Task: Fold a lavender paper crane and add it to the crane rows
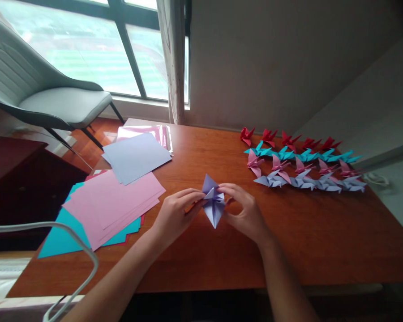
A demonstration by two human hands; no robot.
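Note:
A lavender origami crane (pixel 214 208) is held above the middle of the table, its two pointed wings spread away from and toward me. My left hand (pixel 178 206) pinches its left side between thumb and fingers. On the other side, my right hand (pixel 243 210) grips it near the top right, fingers closed on the paper. Rows of folded paper cranes stand to the right: red cranes (pixel 289 140) at the back, then turquoise cranes (pixel 284 153), pink cranes (pixel 280 166) and lavender cranes (pixel 302 180) in front.
Left of my hands lie lavender sheets (pixel 137 156), pink sheets (pixel 116 201) and turquoise sheets (pixel 62 237), with red edges showing beneath. A shiny plastic packet (pixel 164 134) lies behind them. A white curved tube (pixel 83 246) crosses the lower left. A chair (pixel 67 103) stands by the window.

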